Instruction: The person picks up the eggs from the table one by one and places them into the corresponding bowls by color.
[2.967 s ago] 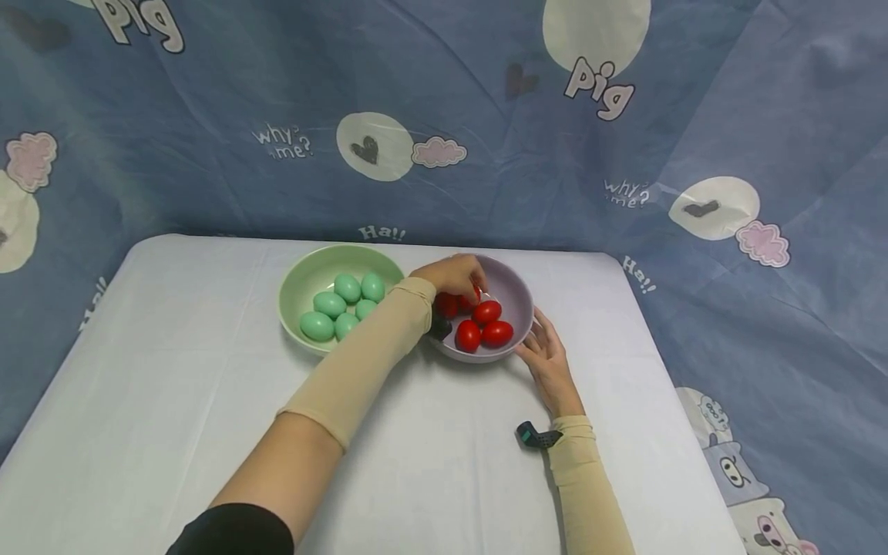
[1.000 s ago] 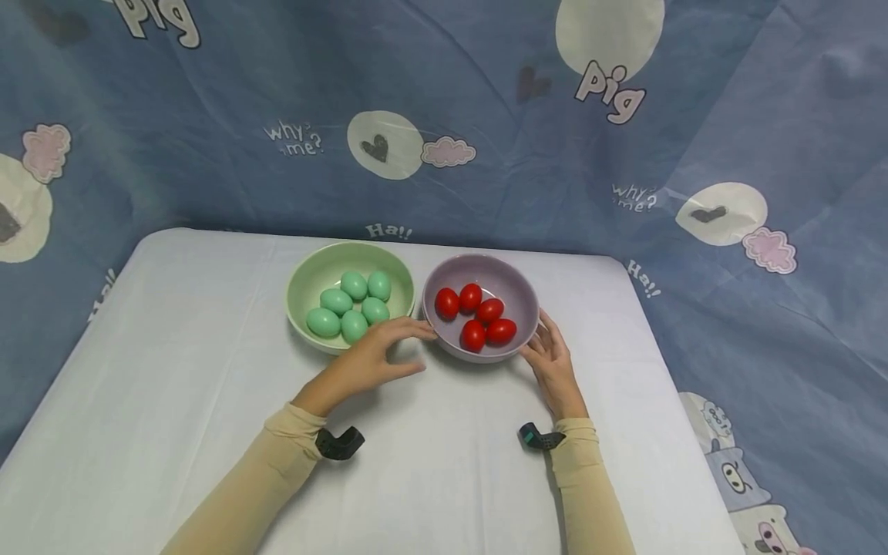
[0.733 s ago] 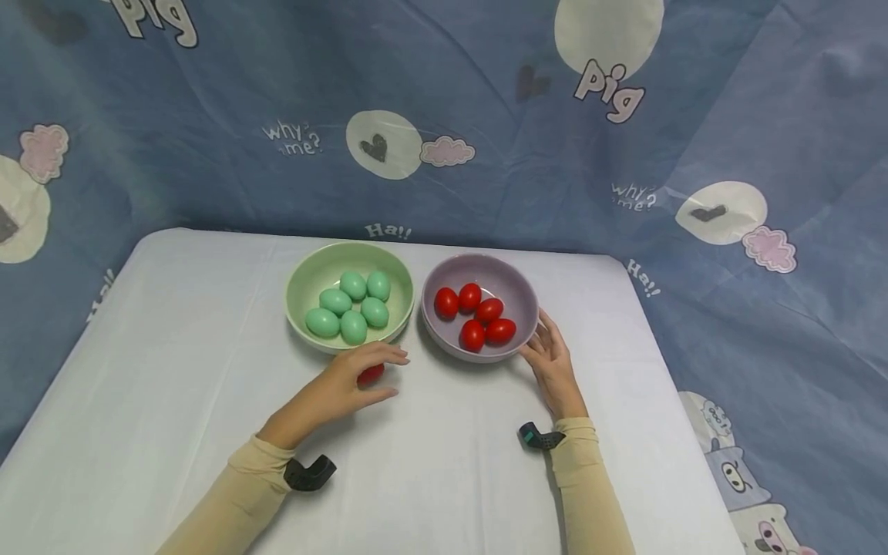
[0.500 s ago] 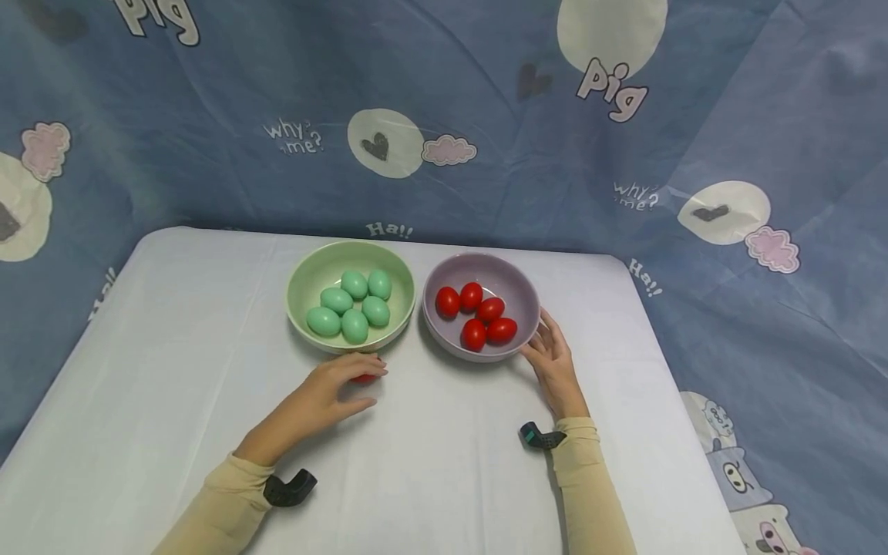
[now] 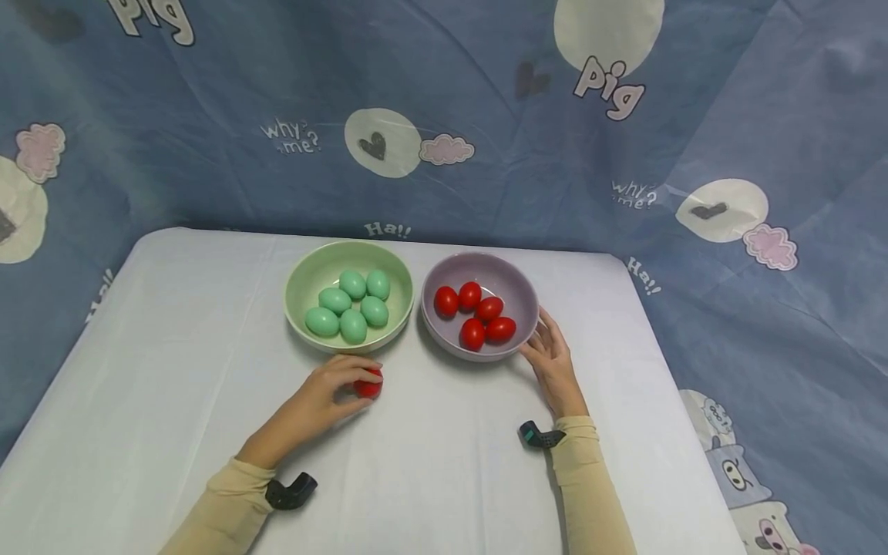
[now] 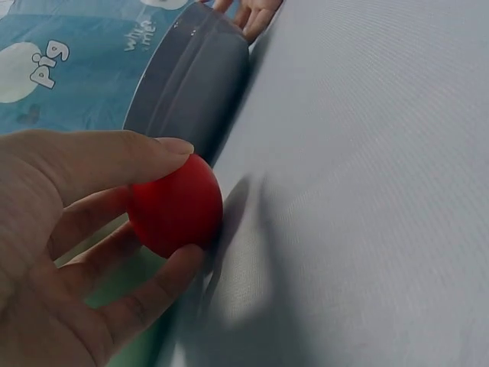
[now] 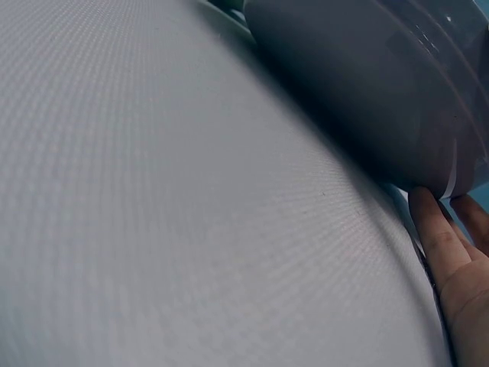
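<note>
My left hand pinches a red egg between thumb and fingers, just in front of the green bowl. In the left wrist view the thumb lies on one side of that red egg and a fingertip touches the other. Several pale green eggs lie in the green bowl. To its right, the purple bowl holds several red eggs. My right hand rests its extended fingers against that bowl's right side; the right wrist view shows fingertips at the bowl's wall.
A white cloth covers the table. Behind it hangs a blue printed curtain, close to the table's back edge. Each wrist wears a dark device, the left one near the tabletop.
My left hand has left the purple bowl, moved left and nearer to me, and closed its thumb and fingers on the red egg. The right hand has stayed at the bowl.
</note>
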The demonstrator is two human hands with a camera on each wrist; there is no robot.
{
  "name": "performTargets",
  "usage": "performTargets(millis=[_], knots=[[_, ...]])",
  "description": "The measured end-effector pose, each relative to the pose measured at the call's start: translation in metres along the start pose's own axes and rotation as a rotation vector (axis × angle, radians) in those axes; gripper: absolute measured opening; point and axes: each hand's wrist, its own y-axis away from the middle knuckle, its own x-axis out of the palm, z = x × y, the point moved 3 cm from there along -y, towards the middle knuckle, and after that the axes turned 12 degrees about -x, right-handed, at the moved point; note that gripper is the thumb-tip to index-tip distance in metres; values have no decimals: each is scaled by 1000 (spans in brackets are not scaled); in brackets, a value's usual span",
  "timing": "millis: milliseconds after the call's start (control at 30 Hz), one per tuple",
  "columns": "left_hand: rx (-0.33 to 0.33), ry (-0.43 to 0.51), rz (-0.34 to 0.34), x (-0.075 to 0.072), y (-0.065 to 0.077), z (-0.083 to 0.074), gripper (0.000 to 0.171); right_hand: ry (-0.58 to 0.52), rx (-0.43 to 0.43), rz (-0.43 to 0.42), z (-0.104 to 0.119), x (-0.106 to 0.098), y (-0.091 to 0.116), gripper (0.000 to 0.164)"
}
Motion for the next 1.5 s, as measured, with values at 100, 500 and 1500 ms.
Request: performTargets(millis=[100, 500, 1500], knots=[[-18, -2, -1, 2, -1, 0, 36, 1, 2, 0, 0, 0, -1, 81], [-34, 6, 17, 9, -6, -7, 31, -2, 2, 8, 1, 1, -2, 81], [-13, 119, 167, 9, -55, -52, 32, 7, -2, 8, 1, 0, -1, 79]])
